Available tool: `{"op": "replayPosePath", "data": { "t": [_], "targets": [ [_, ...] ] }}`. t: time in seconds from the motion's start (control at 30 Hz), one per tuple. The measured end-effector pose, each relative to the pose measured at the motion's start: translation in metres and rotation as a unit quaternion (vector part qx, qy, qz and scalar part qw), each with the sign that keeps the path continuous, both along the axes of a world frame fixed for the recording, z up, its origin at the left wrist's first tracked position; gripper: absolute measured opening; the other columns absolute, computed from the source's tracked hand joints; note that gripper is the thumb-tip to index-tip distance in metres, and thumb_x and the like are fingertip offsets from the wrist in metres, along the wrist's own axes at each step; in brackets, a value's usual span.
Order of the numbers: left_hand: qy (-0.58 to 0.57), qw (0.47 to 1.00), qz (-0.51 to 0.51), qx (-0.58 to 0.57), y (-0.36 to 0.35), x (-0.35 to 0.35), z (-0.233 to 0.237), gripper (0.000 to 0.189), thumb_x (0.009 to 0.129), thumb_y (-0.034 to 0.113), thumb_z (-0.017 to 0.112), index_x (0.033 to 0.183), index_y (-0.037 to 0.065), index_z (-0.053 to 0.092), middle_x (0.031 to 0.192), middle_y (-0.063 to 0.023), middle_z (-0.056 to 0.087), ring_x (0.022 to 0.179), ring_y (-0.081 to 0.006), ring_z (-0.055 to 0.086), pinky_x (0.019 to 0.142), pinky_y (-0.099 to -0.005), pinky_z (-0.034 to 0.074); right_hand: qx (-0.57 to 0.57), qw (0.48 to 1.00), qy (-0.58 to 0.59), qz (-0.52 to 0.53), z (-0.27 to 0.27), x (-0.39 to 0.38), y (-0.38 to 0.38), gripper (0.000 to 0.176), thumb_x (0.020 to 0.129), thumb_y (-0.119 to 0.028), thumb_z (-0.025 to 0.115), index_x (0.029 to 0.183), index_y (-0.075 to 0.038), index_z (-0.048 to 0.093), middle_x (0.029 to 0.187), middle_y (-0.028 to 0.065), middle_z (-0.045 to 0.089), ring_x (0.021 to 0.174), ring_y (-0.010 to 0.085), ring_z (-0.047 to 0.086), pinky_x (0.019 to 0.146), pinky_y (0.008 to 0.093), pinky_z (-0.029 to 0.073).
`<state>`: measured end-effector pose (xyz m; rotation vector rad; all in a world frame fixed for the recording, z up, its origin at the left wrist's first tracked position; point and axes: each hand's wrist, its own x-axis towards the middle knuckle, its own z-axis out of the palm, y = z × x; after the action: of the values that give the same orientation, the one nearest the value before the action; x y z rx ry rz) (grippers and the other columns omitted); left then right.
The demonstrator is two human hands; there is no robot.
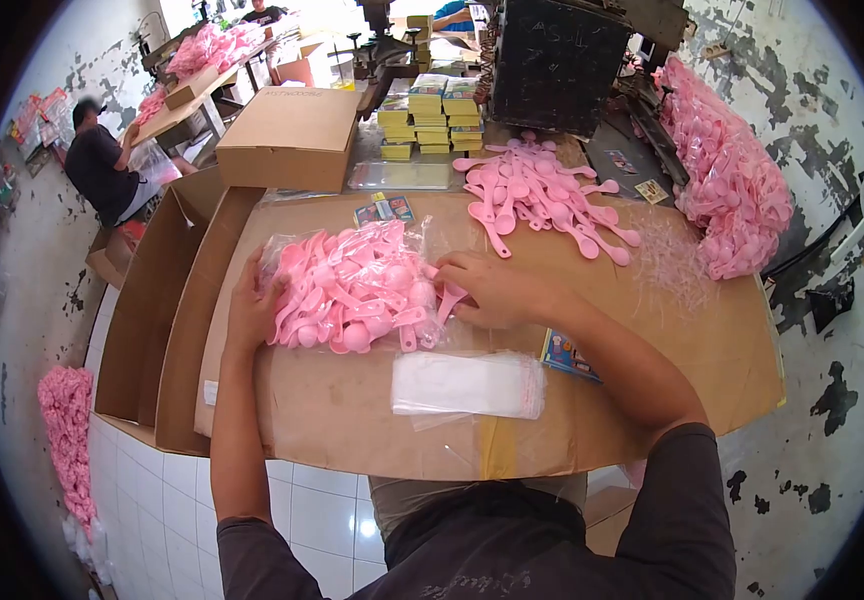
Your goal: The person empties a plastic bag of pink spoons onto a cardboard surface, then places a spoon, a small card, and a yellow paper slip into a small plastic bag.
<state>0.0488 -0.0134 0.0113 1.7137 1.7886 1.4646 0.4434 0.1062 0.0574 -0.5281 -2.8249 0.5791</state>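
A clear plastic bag [352,290] packed with pink measuring spoons lies on the cardboard-covered table in front of me. My left hand [255,312] is curled round the bag's left edge, thumb on top of the film. At the bag's right end, my right hand [497,288] has its fingers closed on a pink spoon [451,299]; the fingers hide part of it. Just below lies a stack of flat clear bags [467,385]. A blue printed card stack [569,355] sits partly under my right forearm. Another printed card [384,209] rests behind the filled bag.
Loose pink spoons [542,195] are heaped at the back right, near plastic scraps [667,260]. A big pink pile [732,180] stands at the right edge. Behind are a closed carton [287,135] and yellow-edged card stacks [432,115]. Open boxes [157,310] stand left; a person [102,160] sits beyond.
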Motion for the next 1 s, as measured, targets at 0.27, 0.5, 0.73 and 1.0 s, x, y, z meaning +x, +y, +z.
{"op": "replayPosePath", "data": {
  "t": [0.27, 0.5, 0.73, 1.0],
  "targets": [
    [-0.065, 0.997, 0.040, 0.018, 0.005, 0.000, 0.004, 0.040, 0.101, 0.013, 0.068, 0.136, -0.004, 0.060, 0.095, -0.0076, 0.075, 0.083, -0.0083, 0.067, 0.073, -0.0230, 0.053, -0.019, 1.000, 0.004, -0.021, 0.010, 0.020, -0.003, 0.021, 0.091, -0.008, 0.068, 0.111, -0.008, 0.063, 0.121, 0.0126, 0.063, 0.111, 0.0323, 0.061, 0.090, 0.0434, 0.050],
    [-0.038, 0.998, 0.037, 0.014, 0.008, -0.007, -0.001, 0.045, 0.099, 0.021, 0.073, 0.134, -0.004, 0.060, 0.109, -0.0113, 0.074, 0.098, -0.0131, 0.068, 0.084, -0.0279, 0.054, -0.034, 0.988, -0.032, -0.145, 0.050, 0.061, 0.017, 0.019, 0.092, -0.009, 0.069, 0.111, -0.007, 0.064, 0.098, 0.0128, 0.069, 0.091, 0.0317, 0.067, 0.081, 0.0408, 0.053],
    [-0.095, 0.995, 0.000, 0.030, 0.007, 0.004, 0.003, 0.050, 0.098, 0.021, 0.073, 0.138, -0.003, 0.055, 0.121, -0.0145, 0.070, 0.112, -0.0185, 0.066, 0.097, -0.0318, 0.052, 0.263, 0.920, 0.079, -0.279, 0.045, 0.102, 0.088, 0.028, 0.089, -0.009, 0.071, 0.116, -0.007, 0.066, 0.111, 0.0130, 0.068, 0.104, 0.0313, 0.065, 0.089, 0.0416, 0.051],
    [-0.102, 0.994, -0.012, 0.023, 0.008, 0.000, 0.001, 0.049, 0.099, 0.019, 0.071, 0.139, -0.003, 0.054, 0.128, -0.0150, 0.066, 0.119, -0.0195, 0.063, 0.102, -0.0330, 0.049, 0.087, 0.991, 0.087, -0.059, 0.000, -0.002, 0.015, 0.033, 0.092, -0.017, 0.066, 0.123, -0.006, 0.060, 0.114, 0.0127, 0.065, 0.116, 0.0318, 0.058, 0.102, 0.0450, 0.044]
  ]
}}
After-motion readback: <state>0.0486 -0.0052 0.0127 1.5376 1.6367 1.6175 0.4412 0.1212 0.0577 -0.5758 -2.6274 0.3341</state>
